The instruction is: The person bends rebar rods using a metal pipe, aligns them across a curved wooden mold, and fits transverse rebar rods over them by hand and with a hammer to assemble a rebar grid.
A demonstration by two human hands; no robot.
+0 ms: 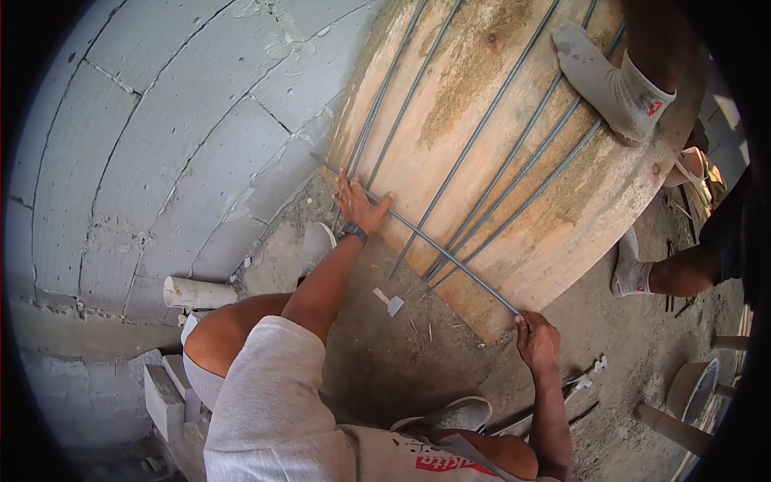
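Note:
A crosswise rebar (446, 255) lies over several lengthwise rebars (470, 153) on a wooden board (438, 173). My left hand (361, 207), with a dark watch (354, 232) at the wrist, grips this bar near its far-left end, thumb apart from the fingers. Two lengthwise rebars (372, 120) run close by those fingers. At the board's near right corner, my right hand (538, 341) is closed around the bar's other end. The fingers' undersides are hidden on both hands.
Another person's socked foot (606, 84) rests on the board, across some bars. A second socked foot (632, 265) stands to the right. A grey block wall (185, 153) rises at left, beside a white pipe (201, 293) and loose blocks (165, 402). A bucket (692, 391) sits at lower right.

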